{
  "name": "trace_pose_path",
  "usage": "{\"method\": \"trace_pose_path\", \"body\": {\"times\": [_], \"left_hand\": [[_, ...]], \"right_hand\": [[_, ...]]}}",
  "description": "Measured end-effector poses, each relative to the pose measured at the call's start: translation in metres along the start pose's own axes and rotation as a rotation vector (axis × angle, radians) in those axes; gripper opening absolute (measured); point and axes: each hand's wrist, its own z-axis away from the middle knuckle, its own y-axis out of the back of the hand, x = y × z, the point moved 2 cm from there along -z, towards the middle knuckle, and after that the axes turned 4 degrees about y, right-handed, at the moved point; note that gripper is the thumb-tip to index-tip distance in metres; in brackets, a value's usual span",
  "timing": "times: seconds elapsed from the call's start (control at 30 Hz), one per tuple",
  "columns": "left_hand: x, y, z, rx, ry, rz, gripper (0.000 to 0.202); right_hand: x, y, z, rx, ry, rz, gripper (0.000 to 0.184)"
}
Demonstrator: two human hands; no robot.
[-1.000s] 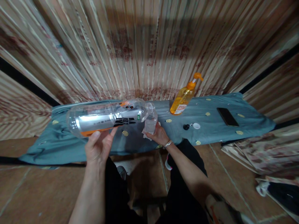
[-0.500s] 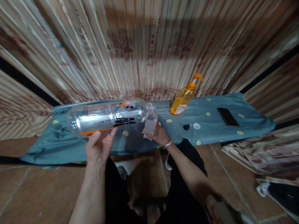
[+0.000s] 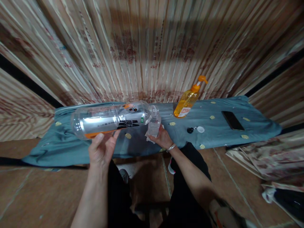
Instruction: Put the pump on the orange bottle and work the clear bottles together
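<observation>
My left hand (image 3: pixel 102 146) is closed around the underside of a large clear plastic bottle (image 3: pixel 106 122) with a silver and orange label. The bottle lies tilted nearly level, its mouth pointing right. At that mouth is a small clear plastic bottle (image 3: pixel 154 122), gripped low down by my right hand (image 3: pixel 162 137). The two necks meet or overlap; whether they touch I cannot tell. A white tissue (image 3: pixel 150 138) shows between my right hand and the small bottle. Any liquid passing between them is too faint to make out.
An orange pump bottle (image 3: pixel 186 103) stands at the back of the cloth-covered surface (image 3: pixel 213 134). A black cap (image 3: pixel 190 130) and a white cap (image 3: pixel 200 129) lie nearer me. A dark phone (image 3: pixel 232 120) rests on the right. A curtain (image 3: pixel 147 47) hangs behind.
Almost nothing differs. The whole view has shifted slightly, while both hands keep the same hold on the two bottles.
</observation>
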Motion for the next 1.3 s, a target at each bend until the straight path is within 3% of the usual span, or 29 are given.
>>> {"method": "trace_pose_path", "body": {"times": [0.67, 1.3], "left_hand": [[-0.0002, -0.0008, 0.0007, 0.013, 0.004, 0.015, 0.051], [-0.0014, 0.0016, -0.001, 0.066, 0.009, 0.053, 0.053]], "right_hand": [[-0.0004, -0.0012, 0.0002, -0.013, 0.0, -0.015, 0.076], [-0.0007, -0.002, 0.0003, -0.016, -0.011, -0.027, 0.068]]}}
